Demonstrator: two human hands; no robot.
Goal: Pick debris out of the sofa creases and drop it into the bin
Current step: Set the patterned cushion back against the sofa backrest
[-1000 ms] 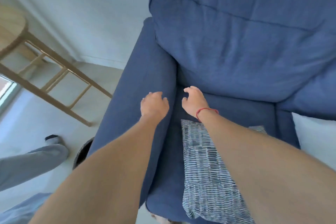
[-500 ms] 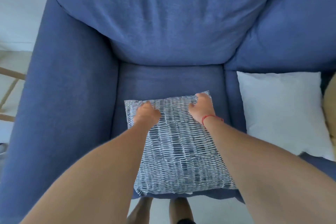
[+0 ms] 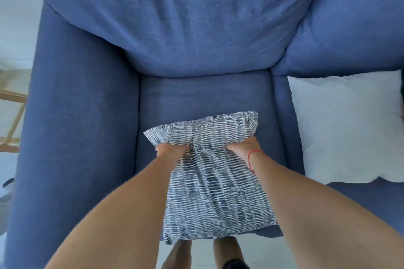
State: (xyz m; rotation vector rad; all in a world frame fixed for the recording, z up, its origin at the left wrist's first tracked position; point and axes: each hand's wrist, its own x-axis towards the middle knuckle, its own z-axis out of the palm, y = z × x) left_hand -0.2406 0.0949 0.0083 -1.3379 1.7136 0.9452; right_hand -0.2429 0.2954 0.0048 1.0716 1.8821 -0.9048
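Observation:
A blue fabric sofa [image 3: 83, 120] fills the view, with its left armrest, seat cushion and back cushion. A blue-and-white patterned cushion [image 3: 216, 192] lies on the seat's front half. My left hand [image 3: 170, 152] grips the cushion's fabric near its far left corner. My right hand [image 3: 244, 148], with a red string on the wrist, grips it near the far right corner. The fabric bunches up between both fists. The creases along the armrest and the backrest show no debris. No bin is in view.
A white pillow [image 3: 347, 126] lies on the seat section to the right. A wooden frame [image 3: 13, 116] stands on the pale floor left of the armrest. My legs [image 3: 203, 253] show below the seat's front edge.
My view swung from the left armrest to the seat. Both hands left the armrest crease, came down on the patterned cushion, and now clench its fabric and pull it toward me.

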